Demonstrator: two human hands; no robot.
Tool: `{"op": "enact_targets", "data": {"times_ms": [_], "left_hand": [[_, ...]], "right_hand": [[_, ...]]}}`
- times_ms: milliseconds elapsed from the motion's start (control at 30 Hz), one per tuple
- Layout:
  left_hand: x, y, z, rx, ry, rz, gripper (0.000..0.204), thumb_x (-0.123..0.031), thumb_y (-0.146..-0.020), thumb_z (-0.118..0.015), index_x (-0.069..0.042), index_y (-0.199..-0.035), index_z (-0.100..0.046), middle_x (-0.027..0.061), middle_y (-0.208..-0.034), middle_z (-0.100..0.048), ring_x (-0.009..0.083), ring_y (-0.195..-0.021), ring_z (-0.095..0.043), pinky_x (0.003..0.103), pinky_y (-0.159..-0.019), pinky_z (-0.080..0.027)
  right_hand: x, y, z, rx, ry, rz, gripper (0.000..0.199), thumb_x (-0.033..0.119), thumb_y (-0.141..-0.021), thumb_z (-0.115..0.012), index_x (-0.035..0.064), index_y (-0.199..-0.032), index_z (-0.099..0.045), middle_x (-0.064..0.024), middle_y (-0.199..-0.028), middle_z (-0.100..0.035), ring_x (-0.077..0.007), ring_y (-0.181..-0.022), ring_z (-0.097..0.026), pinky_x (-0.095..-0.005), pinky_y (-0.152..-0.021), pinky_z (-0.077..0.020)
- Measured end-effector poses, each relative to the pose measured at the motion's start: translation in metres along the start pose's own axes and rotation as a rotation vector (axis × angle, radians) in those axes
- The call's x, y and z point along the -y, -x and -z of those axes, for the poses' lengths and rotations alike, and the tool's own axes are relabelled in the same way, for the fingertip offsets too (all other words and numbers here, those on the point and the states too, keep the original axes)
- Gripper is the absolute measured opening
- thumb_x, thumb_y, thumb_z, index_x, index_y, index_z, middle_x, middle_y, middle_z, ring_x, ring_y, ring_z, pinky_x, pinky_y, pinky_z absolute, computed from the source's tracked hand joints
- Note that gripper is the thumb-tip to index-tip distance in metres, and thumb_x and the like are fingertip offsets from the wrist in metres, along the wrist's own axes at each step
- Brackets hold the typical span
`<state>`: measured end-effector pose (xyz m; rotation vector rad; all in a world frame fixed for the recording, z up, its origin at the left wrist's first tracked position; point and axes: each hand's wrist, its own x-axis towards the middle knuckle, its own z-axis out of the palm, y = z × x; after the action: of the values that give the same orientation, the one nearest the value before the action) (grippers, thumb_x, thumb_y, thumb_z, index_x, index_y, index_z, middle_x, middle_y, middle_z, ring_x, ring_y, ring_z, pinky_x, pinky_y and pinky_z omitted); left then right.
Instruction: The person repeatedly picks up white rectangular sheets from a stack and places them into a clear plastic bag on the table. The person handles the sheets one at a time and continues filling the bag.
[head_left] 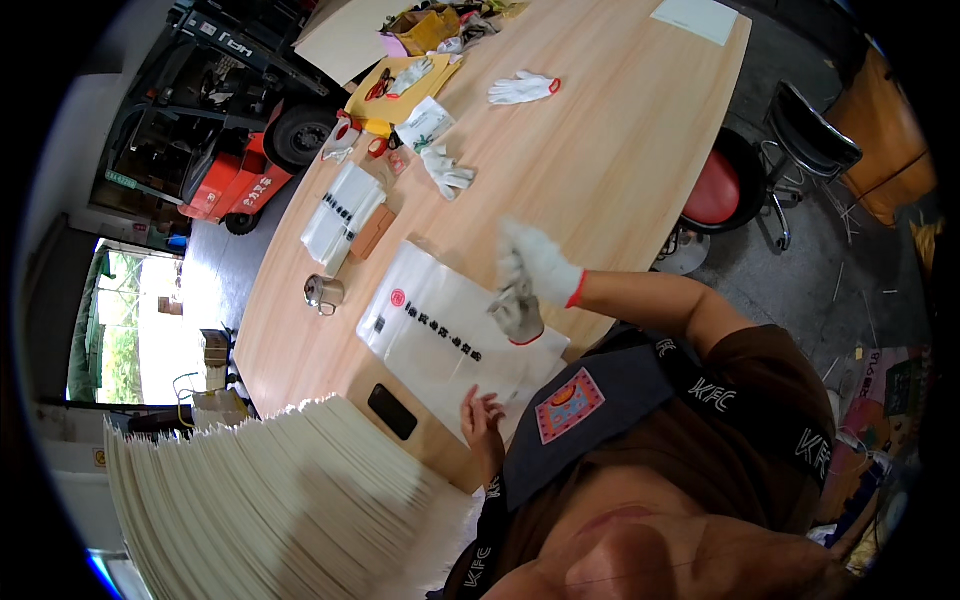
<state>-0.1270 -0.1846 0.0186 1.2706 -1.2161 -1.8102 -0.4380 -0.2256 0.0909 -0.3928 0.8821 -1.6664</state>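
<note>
My right hand (545, 268) wears a white knit glove with a red cuff, and its fingertips are smeared by motion. A second, greyer work glove (518, 316) hangs from it, red cuff lowermost. Bare and with loosely parted fingers, my left hand (483, 414) is over the near part of a large clear plastic bag (425, 325), holding nothing. The bag is flat on the table and carries a red round mark and black print. A black phone (392, 411) lies by the bag's left edge.
A tall stack of white sheets (270, 490) rises at lower left. On the wooden table (600, 130) are a metal mug (323, 293), folded plastic bags (343, 212), a brown box (373, 232), loose gloves (447, 172) and red scissors (378, 84). Beyond stands a red forklift (235, 180); chairs (812, 135) are at right.
</note>
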Motion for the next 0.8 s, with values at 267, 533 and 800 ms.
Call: {"op": "enact_targets", "data": {"times_ms": [267, 533, 800], "left_hand": [[-0.063, -0.08, -0.103, -0.117, -0.127, -0.548, 0.032, -0.028, -0.096, -0.046, -0.004, -0.117, -0.05, 0.0105, -0.098, -0.059, 0.0177, -0.087, -0.056, 0.031, -0.077, -0.046], [-0.041, -0.176, -0.114, 0.055, -0.544, -0.418, 0.032, -0.023, -0.093, -0.049, -0.001, -0.071, -0.056, 0.0, -0.06, -0.051, 0.0109, -0.057, -0.045, 0.03, -0.05, -0.037], [-0.073, -0.269, -0.149, 0.1, -0.691, -0.783, 0.037, -0.027, -0.094, -0.052, 0.001, -0.072, -0.058, 0.0029, -0.057, -0.049, 0.0124, -0.052, -0.041, 0.03, -0.047, -0.034]], "right_hand": [[-0.062, 0.025, -0.028, 0.401, 0.075, -0.132, 0.031, 0.039, -0.094, -0.044, 0.0111, -0.101, -0.052, -0.002, -0.087, -0.055, -0.0122, -0.072, -0.052, -0.028, -0.059, -0.0429], [-0.083, -0.001, 0.014, 0.271, -0.303, -0.136, 0.026, 0.03, -0.094, -0.045, 0.0075, -0.101, -0.057, -0.0045, -0.102, -0.058, -0.0129, -0.097, -0.053, -0.028, -0.088, -0.042], [-0.078, -0.009, 0.022, -0.085, 0.839, 0.671, 0.034, 0.029, -0.095, -0.045, 0.0101, -0.123, -0.051, -0.0132, -0.113, -0.055, -0.02, -0.103, -0.052, -0.0279, -0.094, -0.0376]]}}
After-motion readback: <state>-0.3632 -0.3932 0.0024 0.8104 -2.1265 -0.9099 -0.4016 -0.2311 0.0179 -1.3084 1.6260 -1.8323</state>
